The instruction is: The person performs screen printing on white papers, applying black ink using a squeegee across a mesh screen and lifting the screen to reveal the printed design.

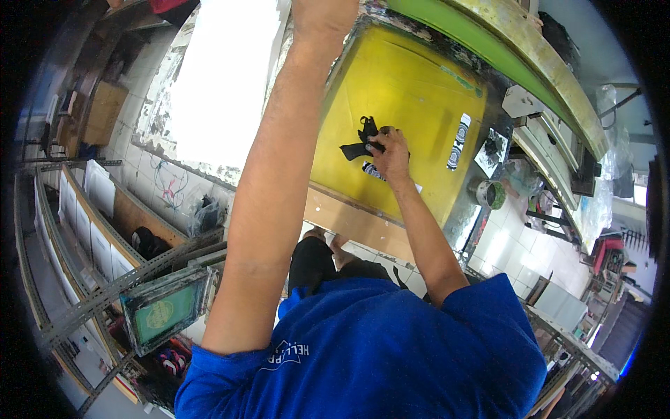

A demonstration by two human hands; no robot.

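Right hand [391, 155] pressing black rag [361, 142] on yellow screen [398, 91]; white label strip [458, 142] beside

Right hand [391, 155] pressing black tape [361, 143] on yellow screen [405, 91], left hand [322, 17] gripping frame

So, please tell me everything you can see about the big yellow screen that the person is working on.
The yellow screen is a large flat mesh panel in a worn, paint-stained frame, held tilted in front of the person. Its yellow surface carries black and white printed patches. The right hand presses a black piece against its middle. The left hand reaches up to its top edge; its fingers are cut off by the picture's rim. A pale wooden strip runs along its lower edge.
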